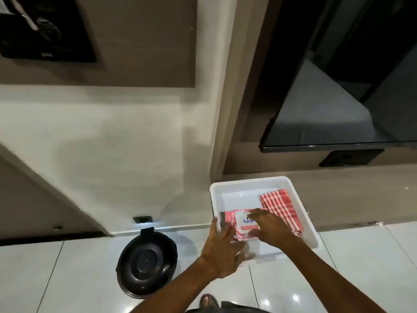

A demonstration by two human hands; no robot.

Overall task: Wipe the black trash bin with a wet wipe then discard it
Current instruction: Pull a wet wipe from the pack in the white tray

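While both hands reach into the white tray [234, 184], the left hand [222, 249] lies flat and loose on the pink wet wipe pack [242, 224]. The right hand [270, 229] presses its fingers on the pack's white label; whether it pinches anything cannot be told. At nine o'clock from the tray, well apart, the black trash bin [146, 263] stands on the shiny floor [67, 279]. A red checked cloth [278, 205] lies in the tray at two o'clock from the pack.

Open tiled floor [79, 267] surrounds the black trash bin [146, 265]. Behind the bin the wall [101, 166] blocks passage; right of it sits the white tray [252, 181].
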